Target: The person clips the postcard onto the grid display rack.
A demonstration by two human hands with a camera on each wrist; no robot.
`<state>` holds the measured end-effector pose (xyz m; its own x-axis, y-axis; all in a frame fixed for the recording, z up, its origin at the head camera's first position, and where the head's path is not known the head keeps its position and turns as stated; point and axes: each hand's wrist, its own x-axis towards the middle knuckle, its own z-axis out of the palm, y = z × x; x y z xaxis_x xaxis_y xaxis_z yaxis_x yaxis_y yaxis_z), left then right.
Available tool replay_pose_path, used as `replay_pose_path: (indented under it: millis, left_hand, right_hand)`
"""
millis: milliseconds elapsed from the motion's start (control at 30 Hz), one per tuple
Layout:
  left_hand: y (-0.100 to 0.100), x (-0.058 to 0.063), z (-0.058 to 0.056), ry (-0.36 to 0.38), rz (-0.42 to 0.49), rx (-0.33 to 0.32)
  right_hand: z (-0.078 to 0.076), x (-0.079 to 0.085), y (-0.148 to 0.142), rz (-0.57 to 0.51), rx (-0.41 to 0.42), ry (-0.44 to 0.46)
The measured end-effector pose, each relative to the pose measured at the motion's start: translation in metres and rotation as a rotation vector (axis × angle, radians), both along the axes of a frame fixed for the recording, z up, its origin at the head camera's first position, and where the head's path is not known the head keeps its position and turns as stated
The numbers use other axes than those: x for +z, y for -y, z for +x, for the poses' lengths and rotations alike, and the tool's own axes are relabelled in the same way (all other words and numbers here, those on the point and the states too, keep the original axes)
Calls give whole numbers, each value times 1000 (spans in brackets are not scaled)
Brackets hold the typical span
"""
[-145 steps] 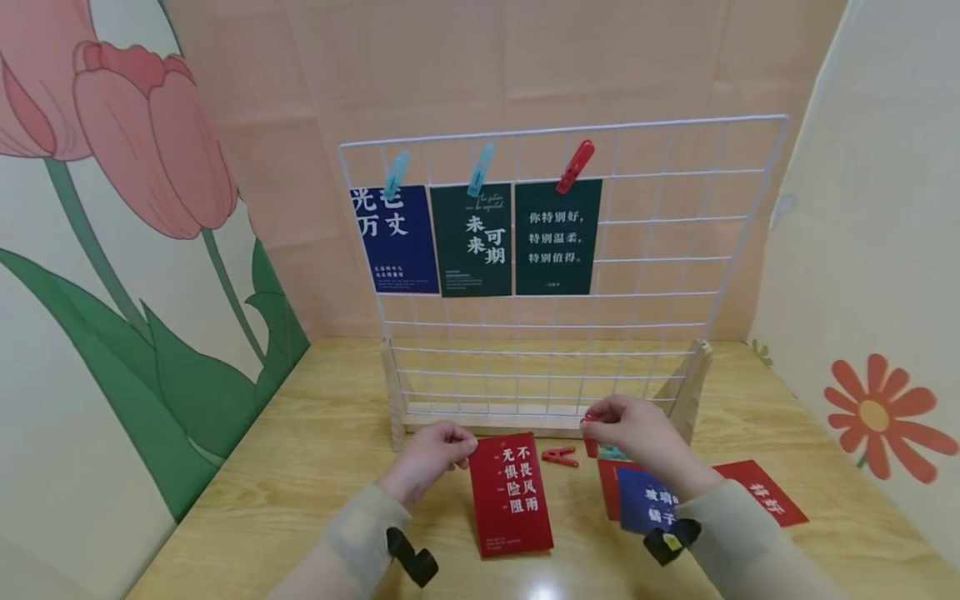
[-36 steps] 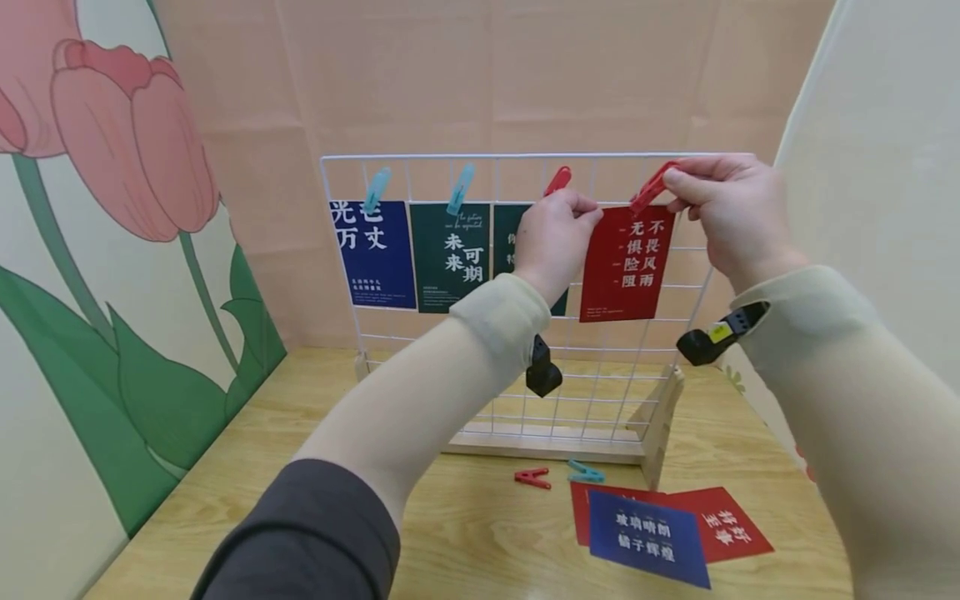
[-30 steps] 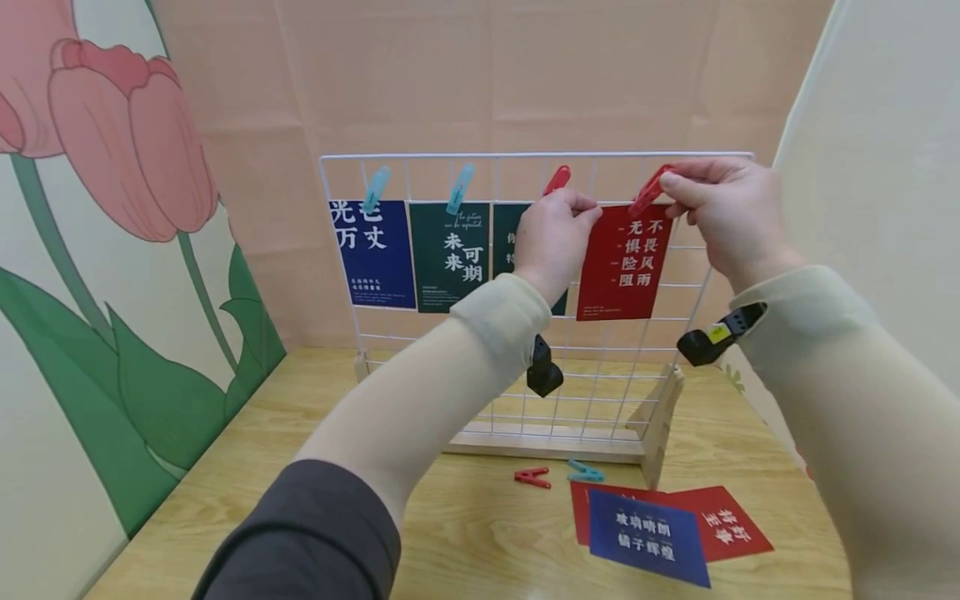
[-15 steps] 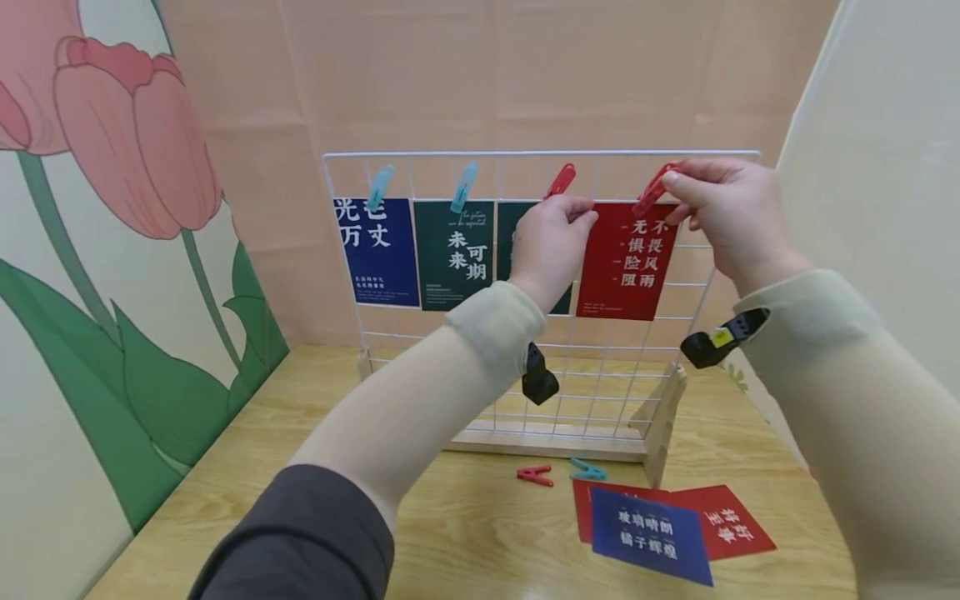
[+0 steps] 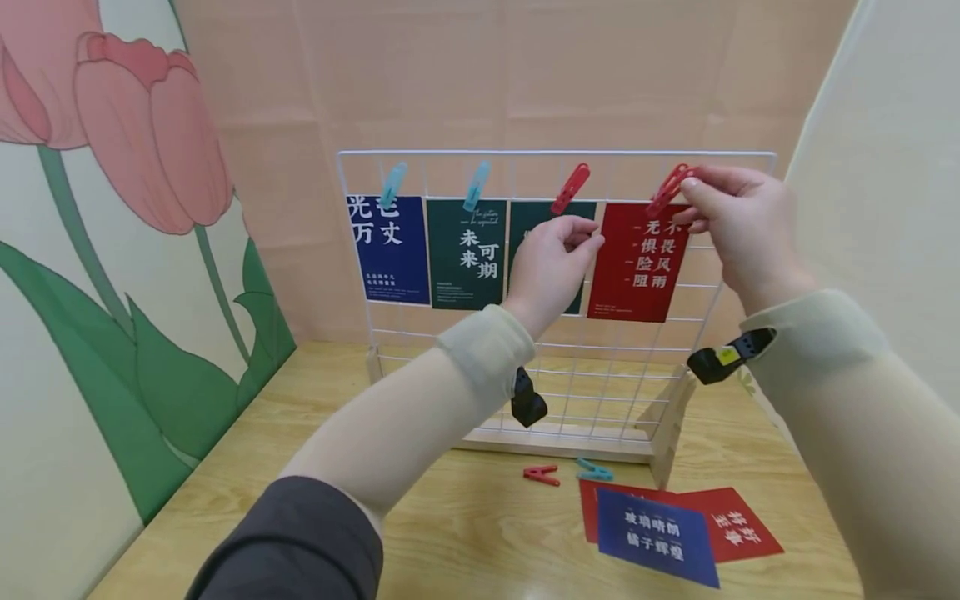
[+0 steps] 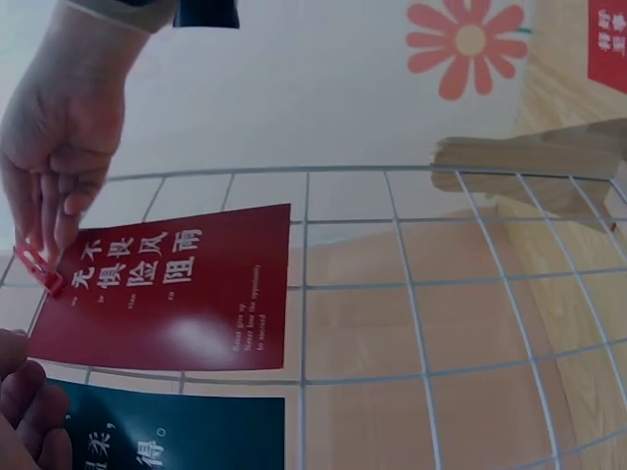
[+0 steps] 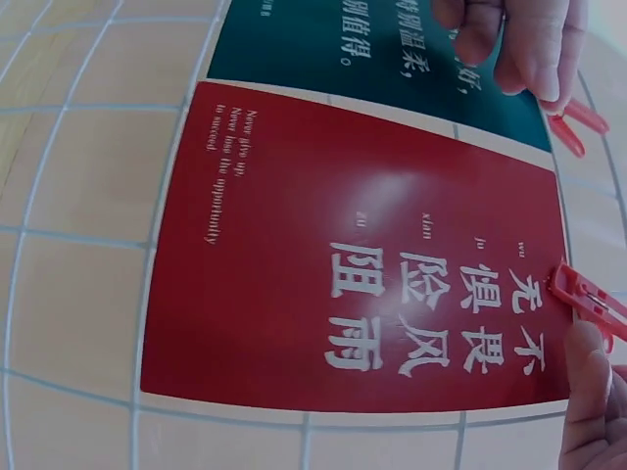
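My right hand (image 5: 742, 221) pinches a red clothespin (image 5: 667, 192) at the top of a red card (image 5: 633, 287) with white characters. The card hangs against the white wire grid (image 5: 720, 177), and in the right wrist view the clothespin (image 7: 593, 294) bites its top edge. My left hand (image 5: 551, 258) hovers in front of a dark green card (image 5: 521, 218), beside the red card's left edge. Its fingers are loosely bent and hold nothing; the right wrist view shows the left hand (image 7: 529, 44) apart from the red card. Part of the green card is hidden behind it.
A blue card (image 5: 393, 258) and another green card (image 5: 465, 287) hang at left under blue clothespins (image 5: 477, 185). On the table (image 5: 450, 533) lie a red clothespin (image 5: 542, 475), a blue-green clothespin (image 5: 595, 470), a blue card (image 5: 656, 542) and red cards (image 5: 738, 521).
The red card went from the table up to the grid. My left hand has let go of its upper left corner and drawn slightly down and away. My right hand still pinches the clothespin.
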<state>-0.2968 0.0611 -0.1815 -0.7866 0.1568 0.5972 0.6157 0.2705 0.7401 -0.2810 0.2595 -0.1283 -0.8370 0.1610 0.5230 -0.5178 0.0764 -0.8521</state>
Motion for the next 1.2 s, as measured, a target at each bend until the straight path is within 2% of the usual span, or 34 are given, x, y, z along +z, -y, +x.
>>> replay_pose_path:
  millis: [167, 333, 467, 633, 733, 933, 1200]
  left_hand:
    - [7, -12, -1, -2, -18, -39]
    - [13, -27, -1, 28, -4, -72]
    - [20, -41, -1, 50, 0, -88]
    - [28, -61, 1, 86, 9, -104]
    - [32, -73, 3, 112, 16, -114]
    - [37, -100, 7, 159, 23, -115]
    - [42, -143, 9, 296, 24, -59]
  right_hand:
    - [4, -10, -1, -68, -46, -62]
    - [11, -25, -2, -27, -146, -117]
    - [14, -41, -2, 41, -224, -125]
    - [16, -70, 0, 189, -324, -102]
    - [15, -89, 2, 231, -359, -90]
    - [18, -128, 7, 274, -378, -46]
    - [22, -175, 9, 380, -362, 32]
